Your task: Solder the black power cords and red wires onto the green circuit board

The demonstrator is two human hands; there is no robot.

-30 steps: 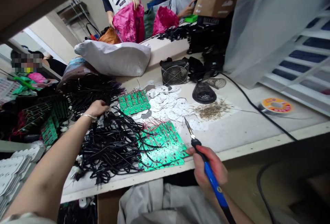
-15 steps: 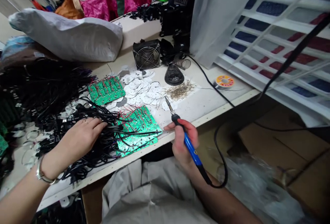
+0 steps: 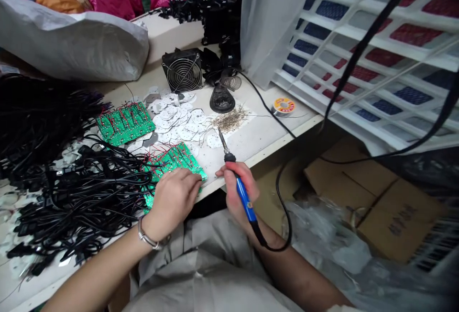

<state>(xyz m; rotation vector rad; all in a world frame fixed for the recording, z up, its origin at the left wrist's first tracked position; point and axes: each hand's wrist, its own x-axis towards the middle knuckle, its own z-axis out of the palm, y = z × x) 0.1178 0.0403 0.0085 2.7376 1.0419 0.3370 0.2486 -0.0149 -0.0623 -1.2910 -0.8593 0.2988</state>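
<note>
Across right fingers (image 3: pixel 248 176), soldering iron (image 3: pixel 245 199) points forward-left.

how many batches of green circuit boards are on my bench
2: a near batch, partly behind the left hand, and a farther batch, left of the white discs. More may be hidden.

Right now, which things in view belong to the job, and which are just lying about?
Likely for the job:
soldering iron, in the right hand
nearer green board, by the left hand
solder spool

Seemingly lying about:
white sack
clear plastic
</note>
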